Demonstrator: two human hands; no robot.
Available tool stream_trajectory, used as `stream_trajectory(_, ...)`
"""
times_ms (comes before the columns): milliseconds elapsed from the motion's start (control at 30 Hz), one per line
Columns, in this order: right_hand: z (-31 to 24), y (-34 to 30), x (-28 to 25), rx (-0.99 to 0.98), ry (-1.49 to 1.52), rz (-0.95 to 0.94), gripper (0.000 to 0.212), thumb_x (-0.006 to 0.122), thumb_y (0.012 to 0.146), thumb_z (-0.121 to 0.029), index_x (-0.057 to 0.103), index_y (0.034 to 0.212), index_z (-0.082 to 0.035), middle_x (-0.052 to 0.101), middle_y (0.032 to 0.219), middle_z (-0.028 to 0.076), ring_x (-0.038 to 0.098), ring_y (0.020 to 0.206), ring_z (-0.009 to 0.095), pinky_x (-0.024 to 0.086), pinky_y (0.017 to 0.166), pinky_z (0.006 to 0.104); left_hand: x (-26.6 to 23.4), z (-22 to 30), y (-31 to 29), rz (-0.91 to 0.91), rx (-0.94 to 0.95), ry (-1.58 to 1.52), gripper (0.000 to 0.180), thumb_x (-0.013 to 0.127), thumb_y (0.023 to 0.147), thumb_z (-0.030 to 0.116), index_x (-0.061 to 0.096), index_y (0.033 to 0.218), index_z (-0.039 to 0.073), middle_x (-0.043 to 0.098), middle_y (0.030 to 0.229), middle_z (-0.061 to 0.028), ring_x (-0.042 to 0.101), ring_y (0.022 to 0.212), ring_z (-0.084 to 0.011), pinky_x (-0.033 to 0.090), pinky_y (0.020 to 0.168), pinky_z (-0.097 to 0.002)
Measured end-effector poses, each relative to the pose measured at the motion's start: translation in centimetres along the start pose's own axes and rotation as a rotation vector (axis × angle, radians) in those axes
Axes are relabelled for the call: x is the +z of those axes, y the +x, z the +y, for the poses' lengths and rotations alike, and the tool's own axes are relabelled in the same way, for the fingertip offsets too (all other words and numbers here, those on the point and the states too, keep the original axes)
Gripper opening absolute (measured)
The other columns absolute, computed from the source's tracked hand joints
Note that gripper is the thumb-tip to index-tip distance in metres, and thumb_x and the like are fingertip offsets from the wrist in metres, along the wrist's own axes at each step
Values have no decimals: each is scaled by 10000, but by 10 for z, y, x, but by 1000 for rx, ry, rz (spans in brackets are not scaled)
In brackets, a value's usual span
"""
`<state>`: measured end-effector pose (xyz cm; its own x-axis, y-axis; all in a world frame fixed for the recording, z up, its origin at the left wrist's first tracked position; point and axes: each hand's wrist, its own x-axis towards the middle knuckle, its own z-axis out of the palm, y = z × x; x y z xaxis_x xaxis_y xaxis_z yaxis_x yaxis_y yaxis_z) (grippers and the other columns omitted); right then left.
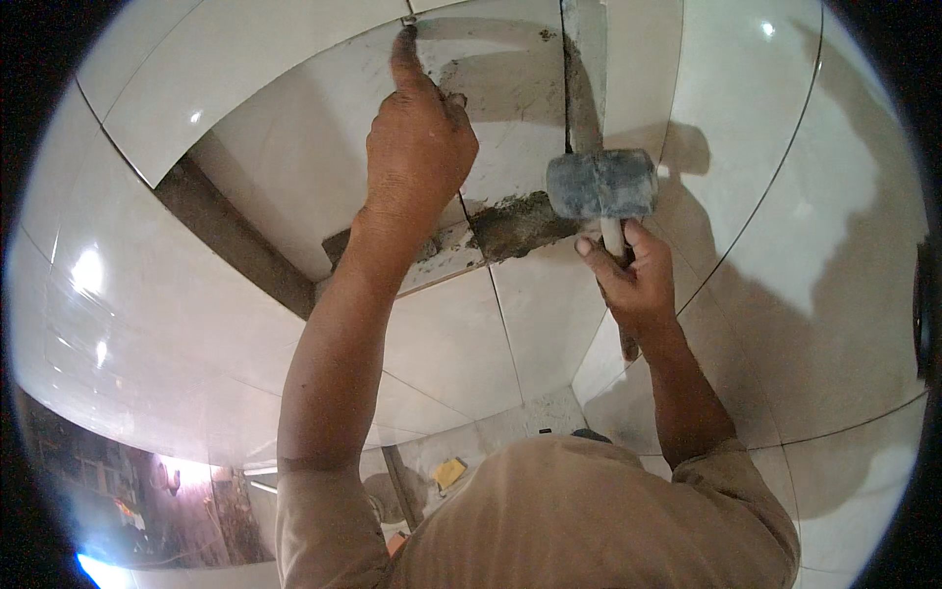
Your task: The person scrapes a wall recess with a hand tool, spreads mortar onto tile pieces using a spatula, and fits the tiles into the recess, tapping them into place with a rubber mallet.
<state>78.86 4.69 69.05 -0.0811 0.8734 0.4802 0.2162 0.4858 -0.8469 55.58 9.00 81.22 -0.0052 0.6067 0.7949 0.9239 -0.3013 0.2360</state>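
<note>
While right hand hides mallet handle, left hand presses tile.

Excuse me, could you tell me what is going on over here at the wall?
A person is working on glossy white wall tiles. The left hand presses on a mortar-smeared tile, its index finger at the tile's upper corner. The right hand grips a grey rubber mallet by the handle, its head held close in front of the wall. Grey mortar shows in a gap below that tile.
</note>
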Motion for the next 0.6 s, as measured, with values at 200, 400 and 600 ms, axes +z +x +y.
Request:
stream_trajectory(200, 23, -8, -13, 69, 13, -5, 206, 737, 902, -177, 643, 988, -15, 586, 755, 22, 501, 662, 105, 426, 606, 296, 2, 17, 1, 49, -235, -704, 646, 635, 876, 32, 322, 1431, -78, 701, 856, -126, 661, 689, -169, 533, 626, -306)
stream_trajectory(400, 25, -5, -17, 116, 95, -28, 189, 727, 906, -166, 646, 991, -19, 582, 755, 13, 501, 669, 108, 431, 619, 304, -4, 20, 11, 145, -351, -1035, 497, 670, 853, 43, 503, 1312, -47, 694, 940, -120, 662, 823, -193, 521, 726, -309)
stream_trajectory(600, 21, 1, -14, 112, 156, -47, 192, 731, 902, -176, 655, 974, -15, 588, 746, 24, 513, 677, 109, 436, 629, 309, 2, 7, 16, 249, -338, -1021, 402, 728, 818, 36, 610, 1201, 7, 678, 979, -93, 649, 911, -209, 510, 822, -320)
